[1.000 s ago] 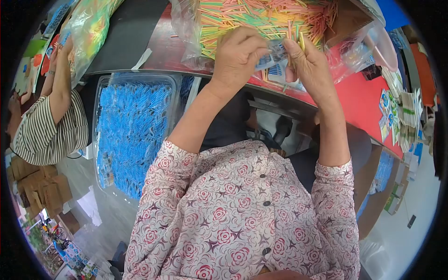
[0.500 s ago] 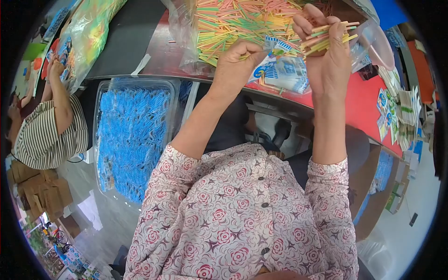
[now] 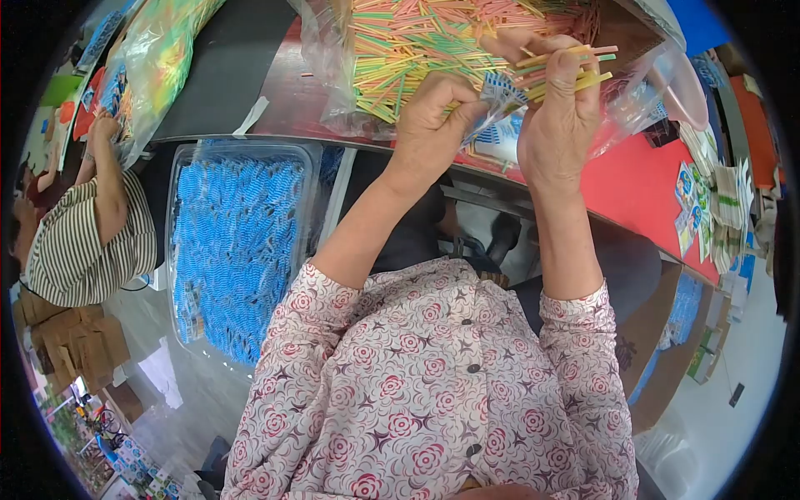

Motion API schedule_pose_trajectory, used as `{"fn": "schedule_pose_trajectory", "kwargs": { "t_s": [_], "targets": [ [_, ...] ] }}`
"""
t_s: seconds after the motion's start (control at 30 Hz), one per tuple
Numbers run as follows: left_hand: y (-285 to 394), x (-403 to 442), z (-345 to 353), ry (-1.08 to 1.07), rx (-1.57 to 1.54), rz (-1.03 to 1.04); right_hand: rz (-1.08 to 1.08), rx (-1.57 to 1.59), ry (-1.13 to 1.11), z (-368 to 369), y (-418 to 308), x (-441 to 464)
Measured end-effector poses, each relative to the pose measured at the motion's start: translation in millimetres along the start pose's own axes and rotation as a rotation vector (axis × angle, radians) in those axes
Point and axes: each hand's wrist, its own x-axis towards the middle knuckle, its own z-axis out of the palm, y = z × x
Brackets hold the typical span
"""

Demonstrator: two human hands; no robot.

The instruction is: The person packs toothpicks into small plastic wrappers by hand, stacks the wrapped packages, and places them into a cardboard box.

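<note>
My left hand [image 3: 433,125] is closed, pinching the edge of a small clear plastic packet [image 3: 502,90] with blue-and-white stripes. A bundle of thin straw-like sticks [image 3: 590,81] in yellow, pink, orange and green is gripped in my right hand [image 3: 557,133], thumb across it. The left ends of the bundle are at the packet's striped edge; whether any are inside I cannot tell. Under my hands, more striped packets [image 3: 502,143] lie on the red tabletop, partly hidden. Just beyond is a large heap of the same sticks [image 3: 417,54].
A clear tub [image 3: 310,179] full of blue striped packets stands below the table's edge, left of my arms. A pink bowl [image 3: 683,92] and printed cards [image 3: 690,208] are to the right. At far left, a person in a striped top [image 3: 92,242] works beside a plastic bag [image 3: 171,58].
My right hand has moved left with the sticks, bringing them up to the packet's edge. My left hand has shifted slightly right, still pinching the packet.
</note>
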Motion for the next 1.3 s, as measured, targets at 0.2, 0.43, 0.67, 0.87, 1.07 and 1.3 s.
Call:
{"fn": "schedule_pose_trajectory", "kwargs": {
  "t_s": [0.2, 0.43, 0.67, 0.87, 1.07, 1.3],
  "targets": [
    [4, -1, 0, 0.075, 0.331, 0.249, 0.085, -0.059, 0.034, 0, 1, -8],
    [7, 1, 4, 0.138, 0.402, 0.215, 0.058, -0.132, -0.015, -7, 0, -19],
    [10, 0, 2, 0.091, 0.407, 0.229, 0.204, -0.088, -0.09, -19, 6, -18],
    [0, 1, 2, 0.07, 0.429, 0.325, 0.55, -0.009, -0.092, -29, -2, -8],
    [4, -1, 0, 0.08, 0.379, 0.198, 0.465, 0.096, 0.002, -22, -3, -5],
    [7, 0, 2, 0.102, 0.371, 0.202, 0.402, 0.054, 0.017, -19, 1, -9]
  ]
}}
